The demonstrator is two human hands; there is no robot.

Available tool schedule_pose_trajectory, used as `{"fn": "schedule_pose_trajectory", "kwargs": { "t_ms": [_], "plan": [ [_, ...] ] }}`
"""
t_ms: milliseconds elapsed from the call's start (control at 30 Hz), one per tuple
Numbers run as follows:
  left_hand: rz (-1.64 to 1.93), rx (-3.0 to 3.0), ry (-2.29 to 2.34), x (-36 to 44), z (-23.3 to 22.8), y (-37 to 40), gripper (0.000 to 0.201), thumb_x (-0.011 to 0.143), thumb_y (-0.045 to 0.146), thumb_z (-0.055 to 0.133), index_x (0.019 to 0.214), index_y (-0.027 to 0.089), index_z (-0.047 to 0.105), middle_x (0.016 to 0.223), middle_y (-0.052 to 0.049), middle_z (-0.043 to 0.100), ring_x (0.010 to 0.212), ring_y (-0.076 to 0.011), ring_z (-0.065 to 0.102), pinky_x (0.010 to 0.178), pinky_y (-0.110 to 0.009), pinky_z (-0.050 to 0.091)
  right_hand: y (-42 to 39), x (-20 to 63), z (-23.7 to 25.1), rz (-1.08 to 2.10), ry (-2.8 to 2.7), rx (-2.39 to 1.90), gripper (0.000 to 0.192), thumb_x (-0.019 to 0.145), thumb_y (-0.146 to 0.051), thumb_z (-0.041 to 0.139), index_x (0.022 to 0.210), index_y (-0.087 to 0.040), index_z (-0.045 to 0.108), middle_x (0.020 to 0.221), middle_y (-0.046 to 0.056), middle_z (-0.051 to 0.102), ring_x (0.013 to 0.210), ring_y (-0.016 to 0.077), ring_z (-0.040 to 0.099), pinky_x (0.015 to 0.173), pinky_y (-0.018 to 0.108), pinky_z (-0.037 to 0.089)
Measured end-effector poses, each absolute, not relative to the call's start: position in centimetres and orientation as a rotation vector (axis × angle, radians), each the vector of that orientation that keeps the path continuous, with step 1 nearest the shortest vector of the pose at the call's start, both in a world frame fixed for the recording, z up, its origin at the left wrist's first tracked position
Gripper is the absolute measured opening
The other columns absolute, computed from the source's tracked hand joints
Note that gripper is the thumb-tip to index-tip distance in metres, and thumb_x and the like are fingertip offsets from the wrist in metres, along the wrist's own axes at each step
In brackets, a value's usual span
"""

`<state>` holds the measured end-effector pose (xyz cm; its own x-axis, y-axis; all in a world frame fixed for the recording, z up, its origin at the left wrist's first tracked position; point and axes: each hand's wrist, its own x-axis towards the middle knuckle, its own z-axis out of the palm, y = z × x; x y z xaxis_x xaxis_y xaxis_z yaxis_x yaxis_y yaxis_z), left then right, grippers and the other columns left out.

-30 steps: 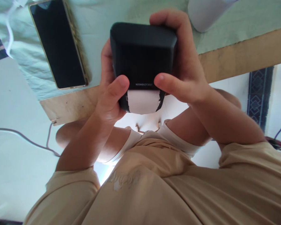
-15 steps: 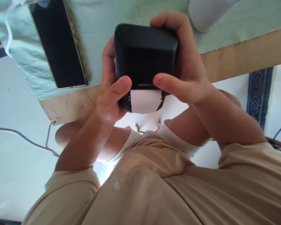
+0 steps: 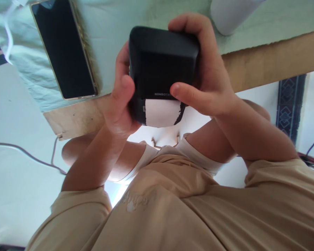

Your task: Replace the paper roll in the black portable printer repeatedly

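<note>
Between my two hands is a black label printer (image 3: 165, 66), held up over the table's near edge. A strip of white label paper (image 3: 162, 112) sticks out of its end nearest me, with a ragged right side. My left hand (image 3: 120, 97) grips the printer's left side, its thumb at the edge and the other fingers partly hidden behind. Around the right side wraps my right hand (image 3: 206, 69), thumb lying on the top face beside the printed brand name and a finger over the far edge.
On the green cloth (image 3: 112, 42) at the left lies a smartphone (image 3: 65, 50) with a dark screen. A white container (image 3: 231, 15) stands at the back right. The table's wooden edge (image 3: 267, 59) runs just before my knees. A cable (image 3: 23, 148) hangs at the left.
My left thumb has lifted off the printer's top face and moved left to its side edge. The right hand and the printer have hardly moved.
</note>
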<state>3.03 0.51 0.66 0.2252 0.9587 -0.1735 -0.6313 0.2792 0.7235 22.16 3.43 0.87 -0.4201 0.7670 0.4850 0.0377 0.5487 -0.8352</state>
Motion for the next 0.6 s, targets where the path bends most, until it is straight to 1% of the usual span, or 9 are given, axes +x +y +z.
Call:
{"fn": "schedule_pose_trajectory", "kwargs": {
  "t_ms": [67, 133, 200, 267, 367, 433, 500, 567, 600],
  "plan": [
    [1.201, 0.66, 0.697, 3.1, 1.1, 0.4, 0.053, 0.077, 0.066, 0.083, 0.12, 0.036, 0.074, 0.122, 0.01, 0.077, 0.172, -0.0268, 0.02, 0.131, -0.043, 0.046, 3.4, 22.2, 0.8, 0.95, -1.831, -0.689, 0.079, 0.092, -0.067, 0.065, 0.143, -0.01, 0.044, 0.148, 0.01, 0.057, 0.143, 0.0183, 0.057, 0.128, 0.036, 0.048],
    [1.214, 0.649, 0.779, 3.2, 1.7, 0.1, 0.033, 0.098, 0.053, 0.064, 0.116, 0.027, 0.076, 0.12, 0.005, 0.078, 0.171, -0.0241, 0.025, 0.136, -0.04, 0.04, 3.4, 22.2, 0.9, 0.921, -1.846, -0.703, 0.078, 0.096, -0.067, 0.059, 0.144, -0.008, 0.044, 0.148, 0.011, 0.058, 0.142, 0.0178, 0.058, 0.127, 0.036, 0.05],
    [1.181, 0.571, 0.859, 3.3, 2.4, 0.0, 0.037, 0.108, 0.04, 0.045, 0.103, 0.021, 0.076, 0.118, -0.001, 0.079, 0.166, -0.0237, 0.037, 0.137, -0.042, 0.04, 3.3, 22.2, 1.2, 0.871, -1.865, -0.716, 0.073, 0.101, -0.063, 0.053, 0.143, -0.004, 0.046, 0.146, 0.013, 0.06, 0.139, 0.0164, 0.061, 0.125, 0.033, 0.052],
    [1.146, 0.478, 0.883, 3.4, 2.9, -0.1, 0.047, 0.11, 0.035, 0.031, 0.093, 0.02, 0.072, 0.116, -0.005, 0.08, 0.161, -0.0235, 0.047, 0.135, -0.045, 0.043, 3.1, 22.3, 1.5, 0.796, -1.884, -0.733, 0.068, 0.104, -0.059, 0.048, 0.142, -0.003, 0.049, 0.143, 0.014, 0.063, 0.135, 0.0147, 0.064, 0.121, 0.03, 0.054],
    [1.141, 0.439, 0.877, 3.6, 3.2, -0.1, 0.048, 0.112, 0.038, 0.03, 0.092, 0.02, 0.07, 0.118, -0.007, 0.081, 0.152, -0.0242, 0.058, 0.133, -0.046, 0.045, 2.6, 22.4, 2.4, 0.631, -1.887, -0.866, 0.058, 0.104, -0.055, 0.048, 0.133, -0.007, 0.06, 0.129, 0.01, 0.07, 0.122, 0.0152, 0.068, 0.111, 0.032, 0.057],
    [1.154, 0.451, 0.884, 3.6, 3.2, -0.1, 0.047, 0.113, 0.039, 0.032, 0.095, 0.019, 0.07, 0.117, -0.006, 0.081, 0.146, -0.0232, 0.064, 0.134, -0.045, 0.044, 2.0, 22.5, 3.2, 0.513, -1.866, -1.013, 0.047, 0.104, -0.049, 0.048, 0.122, -0.01, 0.067, 0.116, 0.008, 0.071, 0.111, 0.0158, 0.067, 0.097, 0.032, 0.058],
    [1.163, 0.464, 0.894, 3.6, 3.1, -0.2, 0.047, 0.114, 0.038, 0.031, 0.098, 0.017, 0.07, 0.115, -0.002, 0.082, 0.14, -0.0208, 0.068, 0.134, -0.045, 0.043, 1.6, 22.6, 3.9, 0.397, -1.855, -1.094, 0.038, 0.104, -0.043, 0.047, 0.111, -0.014, 0.071, 0.107, 0.006, 0.07, 0.103, 0.0147, 0.065, 0.082, 0.029, 0.055],
    [1.161, 0.466, 0.913, 3.5, 3.0, -0.2, 0.045, 0.114, 0.035, 0.032, 0.098, 0.017, 0.071, 0.113, 0.001, 0.082, 0.137, -0.0183, 0.07, 0.134, -0.043, 0.043, 1.5, 22.8, 4.3, 0.336, -1.889, -1.104, 0.037, 0.104, -0.041, 0.046, 0.112, -0.015, 0.071, 0.109, 0.005, 0.071, 0.105, 0.0151, 0.064, 0.08, 0.028, 0.054],
    [1.162, 0.468, 0.914, 3.5, 2.9, -0.2, 0.045, 0.114, 0.035, 0.034, 0.097, 0.017, 0.071, 0.113, 0.001, 0.082, 0.137, -0.0183, 0.07, 0.134, -0.042, 0.043, 1.6, 22.9, 4.4, 0.336, -1.916, -1.086, 0.038, 0.103, -0.042, 0.047, 0.116, -0.014, 0.069, 0.115, 0.006, 0.071, 0.112, 0.0162, 0.065, 0.086, 0.03, 0.056]
  ]
}}
